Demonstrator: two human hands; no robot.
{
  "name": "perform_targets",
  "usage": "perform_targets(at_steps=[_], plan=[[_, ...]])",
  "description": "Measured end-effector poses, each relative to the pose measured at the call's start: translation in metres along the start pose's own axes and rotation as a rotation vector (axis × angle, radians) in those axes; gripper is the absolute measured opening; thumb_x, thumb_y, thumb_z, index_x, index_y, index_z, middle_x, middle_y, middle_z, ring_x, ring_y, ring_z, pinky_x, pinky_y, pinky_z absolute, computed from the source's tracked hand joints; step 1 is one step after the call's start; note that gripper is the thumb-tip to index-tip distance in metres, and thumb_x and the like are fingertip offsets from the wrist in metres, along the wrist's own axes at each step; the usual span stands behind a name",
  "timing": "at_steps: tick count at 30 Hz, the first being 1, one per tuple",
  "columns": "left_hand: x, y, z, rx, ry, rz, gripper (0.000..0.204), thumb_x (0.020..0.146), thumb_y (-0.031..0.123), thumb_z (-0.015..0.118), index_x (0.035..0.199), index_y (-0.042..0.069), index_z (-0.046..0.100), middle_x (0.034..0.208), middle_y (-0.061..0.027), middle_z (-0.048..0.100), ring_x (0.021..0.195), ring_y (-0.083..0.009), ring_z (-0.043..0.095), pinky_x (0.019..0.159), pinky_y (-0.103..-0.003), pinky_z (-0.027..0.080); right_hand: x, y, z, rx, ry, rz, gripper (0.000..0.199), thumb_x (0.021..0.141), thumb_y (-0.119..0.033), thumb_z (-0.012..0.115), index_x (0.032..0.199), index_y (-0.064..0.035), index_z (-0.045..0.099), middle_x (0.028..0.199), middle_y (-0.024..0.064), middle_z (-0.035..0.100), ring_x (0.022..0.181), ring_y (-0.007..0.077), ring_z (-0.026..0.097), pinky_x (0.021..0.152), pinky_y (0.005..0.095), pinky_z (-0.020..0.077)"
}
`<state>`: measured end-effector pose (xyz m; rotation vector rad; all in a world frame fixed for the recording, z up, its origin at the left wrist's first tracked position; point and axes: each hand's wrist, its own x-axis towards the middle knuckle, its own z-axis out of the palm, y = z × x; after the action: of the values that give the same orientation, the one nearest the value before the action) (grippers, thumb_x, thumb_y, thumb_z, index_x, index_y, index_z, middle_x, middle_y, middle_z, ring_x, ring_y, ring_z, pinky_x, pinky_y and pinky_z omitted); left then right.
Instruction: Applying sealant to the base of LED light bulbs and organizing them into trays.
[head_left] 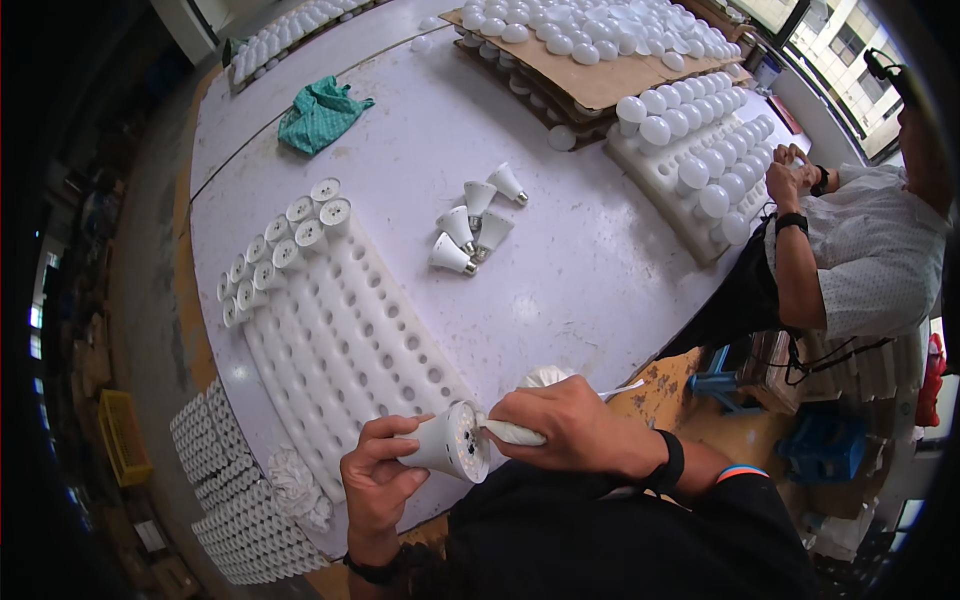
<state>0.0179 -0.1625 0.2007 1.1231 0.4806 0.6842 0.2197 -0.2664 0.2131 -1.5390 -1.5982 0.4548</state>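
Observation:
My left hand grips a white LED bulb housing by its narrow side. The housing lies tilted with its wide end to the right, showing a round board dotted with small LEDs. In my right hand is a soft white squeeze bag, its narrow tip at the board's upper edge; whether it touches, I cannot tell. More white material bulges behind that hand. Beyond my hands, a white foam tray of round holes carries rows of open bulb housings at its far end.
Several loose bulb housings lie mid-table. A green cloth is farther left. At right, a co-worker handles something beside a foam tray of domed bulbs. White domes cover stacked cardboard. A crumpled white cloth sits near my left.

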Motion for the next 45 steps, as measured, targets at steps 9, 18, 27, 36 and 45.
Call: perform_targets(at_steps=[9, 18, 27, 36, 45], plan=[[0.005, -0.014, -0.009, -0.030, -0.047, 0.136, 0.028, 0.060, -0.020, 0.056, 0.074, 0.004, 0.058, 0.101, -0.0060, 0.051, 0.110, -0.0344, 0.049, 0.090, -0.045, 0.043, 0.006, -0.005, -0.010, 0.263, -0.103, 0.235, 0.016, 0.074, -0.019, 0.064, 0.078, -0.0056, 0.056, 0.059, 0.0119, 0.055, 0.054, 0.0315, 0.054, 0.048, 0.0338, 0.0437], [0.037, -0.070, -0.017, -1.036, 0.234, -0.500, 0.039, 0.094, 0.029, 0.038, 0.117, -0.002, 0.040, 0.107, -0.0217, 0.053, 0.089, -0.0226, 0.061, 0.070, -0.029, 0.056, -0.013, 0.006, -0.019, 0.336, 0.309, 0.359, 0.012, 0.083, -0.013, 0.061, 0.088, -0.0022, 0.062, 0.066, 0.0040, 0.059, 0.055, 0.0084, 0.054, 0.049, 0.0237, 0.0425], [0.076, -0.146, 0.011, -0.658, 0.223, -0.687, 0.036, 0.093, 0.029, 0.042, 0.114, -0.001, 0.042, 0.102, -0.0183, 0.055, 0.077, -0.0156, 0.059, 0.066, -0.026, 0.053, -0.044, 0.023, -0.058, 0.370, 0.300, 0.430, 0.016, 0.087, -0.018, 0.056, 0.096, -0.0044, 0.057, 0.068, 0.0023, 0.055, 0.060, 0.0069, 0.048, 0.055, 0.0227, 0.0402], [0.139, -0.214, 0.076, -0.141, 0.156, -0.543, 0.041, 0.087, 0.012, 0.049, 0.124, -0.003, 0.038, 0.114, -0.0144, 0.046, 0.093, -0.0243, 0.056, 0.077, -0.032, 0.049, -0.097, 0.051, -0.111, 0.336, 0.349, 0.426, 0.023, 0.088, -0.025, 0.054, 0.099, -0.0059, 0.058, 0.061, 0.0065, 0.051, 0.053, 0.0124, 0.046, 0.050, 0.0261, 0.0394], [0.067, -0.209, -0.062, 1.326, 0.831, -0.163, 0.059, 0.069, 0.025, 0.067, 0.122, 0.011, 0.045, 0.129, -0.0166, 0.035, 0.119, -0.0346, 0.033, 0.097, -0.049, 0.026, -0.096, 0.055, -0.130, 0.199, 0.327, 0.357, 0.022, 0.077, -0.011, 0.066, 0.097, -0.0031, 0.061, 0.074, 0.0054, 0.062, 0.064, 0.0082, 0.055, 0.058, 0.0224, 0.0448]])
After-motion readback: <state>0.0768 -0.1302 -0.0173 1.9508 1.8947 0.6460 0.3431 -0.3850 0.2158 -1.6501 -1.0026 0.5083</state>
